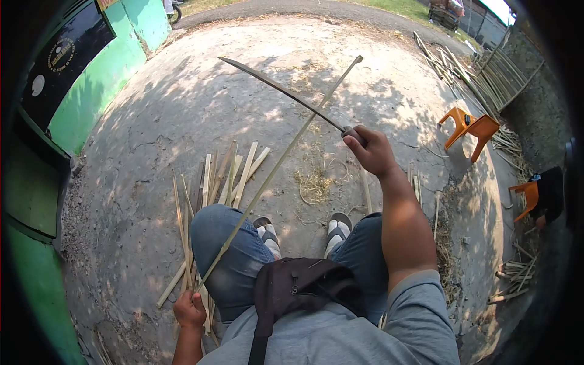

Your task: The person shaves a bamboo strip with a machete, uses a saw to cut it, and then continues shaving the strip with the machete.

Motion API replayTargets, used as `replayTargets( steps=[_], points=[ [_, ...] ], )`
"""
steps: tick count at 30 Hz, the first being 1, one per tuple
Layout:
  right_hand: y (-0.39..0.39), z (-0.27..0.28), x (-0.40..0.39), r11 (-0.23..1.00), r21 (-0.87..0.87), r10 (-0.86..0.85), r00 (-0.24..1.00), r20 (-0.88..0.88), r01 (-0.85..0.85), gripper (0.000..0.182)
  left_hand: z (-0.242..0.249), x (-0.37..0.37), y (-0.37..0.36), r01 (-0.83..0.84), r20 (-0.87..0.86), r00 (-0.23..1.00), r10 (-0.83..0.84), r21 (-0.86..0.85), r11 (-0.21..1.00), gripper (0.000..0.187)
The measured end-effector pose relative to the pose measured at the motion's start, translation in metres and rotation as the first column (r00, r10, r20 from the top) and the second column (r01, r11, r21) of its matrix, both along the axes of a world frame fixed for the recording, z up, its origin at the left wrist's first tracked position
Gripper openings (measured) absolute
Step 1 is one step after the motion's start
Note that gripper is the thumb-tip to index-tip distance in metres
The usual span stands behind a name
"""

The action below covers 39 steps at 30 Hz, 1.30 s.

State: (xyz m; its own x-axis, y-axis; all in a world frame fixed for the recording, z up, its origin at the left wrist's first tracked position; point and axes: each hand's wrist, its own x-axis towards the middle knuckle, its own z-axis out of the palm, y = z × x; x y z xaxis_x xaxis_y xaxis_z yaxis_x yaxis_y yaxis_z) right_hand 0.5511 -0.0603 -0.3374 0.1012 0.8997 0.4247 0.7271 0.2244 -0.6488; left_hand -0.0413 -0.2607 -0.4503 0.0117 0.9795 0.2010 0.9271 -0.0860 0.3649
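Note:
My right hand [369, 148] is closed round the handle of a long curved knife [277, 87], whose blade points up and to the left. The blade crosses a long thin bamboo strip [281, 163]. My left hand [190, 309] grips the strip's lower end beside my left knee, and the strip slants up to the right, past the blade. Split bamboo pieces [245, 174] lie on the ground around my left leg, partly hidden behind it. Thin shavings [314, 185] lie in a small heap beyond my feet.
An orange stool [480, 129] stands at the right, with a small dark object on it. Farther right, part of a person in dark clothing [550, 193] shows beside another orange seat [527, 198]. Bamboo bundles [519, 275] lie at the right edge. A green wall [91, 112] stands left.

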Motion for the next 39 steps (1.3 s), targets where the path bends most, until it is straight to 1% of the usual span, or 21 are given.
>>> replayTargets(
  steps=[1,4,5,8,9,12,13,17,20,21,24,25,28,29,30,32,35,38,39],
  points=[
    [0.001,-0.002,-0.001,0.999,0.043,-0.015,0.996,0.091,0.011,0.041,0.002,0.0,0.0,-0.001,0.001,1.0,0.001,-0.001,1.0,0.074],
    [-0.005,0.001,-0.013,0.996,0.081,-0.038,0.993,0.108,0.029,0.042,-0.002,-0.003,-0.003,0.011,0.04,0.999,-0.01,-0.02,1.0,0.074],
    [-0.008,0.005,-0.016,0.997,0.079,-0.005,0.995,0.103,-0.003,0.044,-0.005,-0.004,-0.003,0.018,0.061,0.998,-0.017,-0.027,0.999,0.074],
    [-0.018,0.008,-0.024,0.984,0.146,0.065,0.968,0.244,-0.103,0.045,-0.011,-0.007,-0.001,0.045,0.094,0.995,-0.041,-0.041,0.998,0.074],
    [-0.023,0.017,-0.025,0.974,0.196,0.049,0.95,0.307,-0.114,0.044,-0.012,-0.006,0.002,0.05,0.09,0.995,-0.047,-0.029,0.998,0.074],
    [-0.01,0.013,0.001,0.989,0.121,0.061,0.973,0.223,-0.09,0.045,-0.009,-0.007,0.006,0.054,0.075,0.996,-0.052,-0.029,0.998,0.075],
    [-0.005,0.006,0.003,0.994,0.113,-0.007,0.995,0.097,-0.004,0.046,-0.006,-0.007,0.009,0.057,0.069,0.996,-0.055,-0.03,0.998,0.075],
    [0.0,0.005,-0.006,0.991,0.124,-0.074,0.98,0.183,0.052,0.045,0.001,-0.005,0.007,0.041,0.058,0.998,-0.038,-0.05,0.998,0.074],
    [-0.007,0.01,-0.015,0.993,0.116,-0.02,0.991,0.135,0.004,0.046,-0.003,-0.003,0.0,0.033,0.073,0.997,-0.029,-0.051,0.998,0.074],
    [-0.012,0.016,-0.02,0.995,0.097,0.022,0.989,0.145,-0.036,0.045,-0.004,-0.002,-0.001,0.024,0.074,0.997,-0.02,-0.058,0.998,0.074],
    [-0.022,0.016,-0.034,0.98,0.13,0.091,0.925,0.369,-0.149,0.041,-0.006,-0.001,-0.001,0.022,0.083,0.996,-0.017,-0.06,0.998,0.074],
    [-0.025,0.019,-0.037,0.974,0.17,0.063,0.904,0.422,-0.147,0.039,-0.006,-0.001,0.001,0.022,0.084,0.996,-0.018,-0.055,0.998,0.074],
    [-0.015,0.017,-0.018,0.977,0.19,0.021,0.936,0.35,-0.093,0.047,-0.004,-0.004,0.004,0.038,0.031,0.999,-0.037,-0.029,0.999,0.074],
    [-0.007,0.011,-0.005,0.996,0.085,-0.051,0.969,0.244,0.031,0.047,-0.002,-0.008,0.0,0.031,0.002,1.0,-0.031,-0.029,0.999,0.074],
    [0.001,0.011,0.002,0.988,0.08,-0.143,0.978,0.155,0.132,0.045,-0.002,-0.007,0.002,0.027,-0.018,0.999,-0.027,-0.014,1.0,0.074],
    [0.001,0.004,0.006,0.979,0.072,-0.201,0.96,0.194,0.191,0.043,-0.001,-0.007,0.006,0.019,-0.038,0.999,-0.018,0.003,1.0,0.074],
    [0.0,0.002,0.001,0.981,0.115,-0.17,0.975,0.146,0.154,0.045,0.004,-0.007,0.004,0.02,-0.027,0.999,-0.02,-0.007,1.0,0.074],
    [-0.012,0.009,-0.011,0.994,0.067,-0.089,0.987,0.132,0.081,0.045,0.006,-0.005,0.0,0.04,0.011,0.999,-0.04,-0.041,0.998,0.075],
    [-0.015,0.009,-0.014,0.994,0.107,-0.052,0.98,0.192,0.032,0.044,0.004,-0.005,0.001,0.042,0.022,0.999,-0.041,-0.049,0.998,0.075]
  ],
)
